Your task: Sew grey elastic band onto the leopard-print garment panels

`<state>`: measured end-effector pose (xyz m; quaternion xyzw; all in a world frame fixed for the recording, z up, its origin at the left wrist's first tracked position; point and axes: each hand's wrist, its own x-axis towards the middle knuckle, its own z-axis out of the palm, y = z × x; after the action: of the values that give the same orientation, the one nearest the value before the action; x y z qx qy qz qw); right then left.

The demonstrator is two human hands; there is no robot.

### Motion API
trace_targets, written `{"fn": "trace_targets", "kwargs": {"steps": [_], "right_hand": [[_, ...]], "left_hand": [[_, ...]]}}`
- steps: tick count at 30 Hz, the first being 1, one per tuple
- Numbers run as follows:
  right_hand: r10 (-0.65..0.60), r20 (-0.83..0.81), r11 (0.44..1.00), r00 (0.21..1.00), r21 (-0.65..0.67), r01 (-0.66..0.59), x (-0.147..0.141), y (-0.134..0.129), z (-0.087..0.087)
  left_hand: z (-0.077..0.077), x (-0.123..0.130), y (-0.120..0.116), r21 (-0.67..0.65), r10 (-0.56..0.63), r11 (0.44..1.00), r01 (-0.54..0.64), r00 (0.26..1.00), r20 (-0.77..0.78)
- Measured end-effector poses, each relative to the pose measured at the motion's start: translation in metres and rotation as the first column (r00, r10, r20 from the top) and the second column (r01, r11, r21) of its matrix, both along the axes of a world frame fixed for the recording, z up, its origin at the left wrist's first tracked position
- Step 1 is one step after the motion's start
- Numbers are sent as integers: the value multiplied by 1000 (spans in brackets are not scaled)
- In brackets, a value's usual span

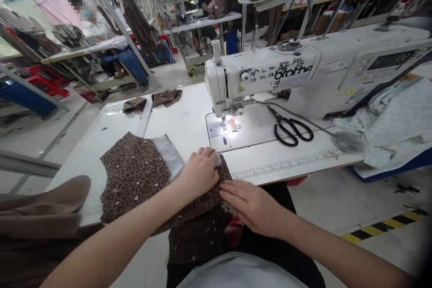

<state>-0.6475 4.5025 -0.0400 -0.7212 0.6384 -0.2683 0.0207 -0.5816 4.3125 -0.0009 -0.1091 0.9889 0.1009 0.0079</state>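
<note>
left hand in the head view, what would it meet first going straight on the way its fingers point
Likely the flat white bed of the Brother sewing machine, just beyond the fingertips of the left hand, to the right of the lit needle; depth is hard to judge from this view.

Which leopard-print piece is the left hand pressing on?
The large near piece, pressed by the left hand, with a pale band along its edge; the two small pieces lie farther up the table.

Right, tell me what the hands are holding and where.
The left hand presses the leopard-print fabric at the end of its white band; the right hand lies flat at the fabric's near edge. No firm grip shows.
</note>
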Motion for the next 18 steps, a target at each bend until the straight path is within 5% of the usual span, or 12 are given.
{"fn": "trace_targets", "kwargs": {"steps": [3, 7, 10, 12, 18], "right_hand": [[20, 26, 1000, 999, 16, -20, 16, 2, -9], [-59, 200, 998, 978, 15, 58, 8, 9, -4], [-301, 436, 947, 848, 34, 318, -5, 3, 14], [-361, 551, 920, 752, 80, 383, -11, -5, 31], [-237, 777, 971, 583, 186, 148, -4, -15, 59]], "left_hand": [[-8, -6, 0, 168, 186, 971, -169, 978, -93], [-5, -8, 2, 303, 216, 939, -160, 963, -161], [5, 5, 19, 609, 283, 787, -93, 933, -224], [10, 16, 33, 733, 313, 680, -28, 915, -255], [32, 43, 54, 809, 336, 587, 25, 902, -272]]}}
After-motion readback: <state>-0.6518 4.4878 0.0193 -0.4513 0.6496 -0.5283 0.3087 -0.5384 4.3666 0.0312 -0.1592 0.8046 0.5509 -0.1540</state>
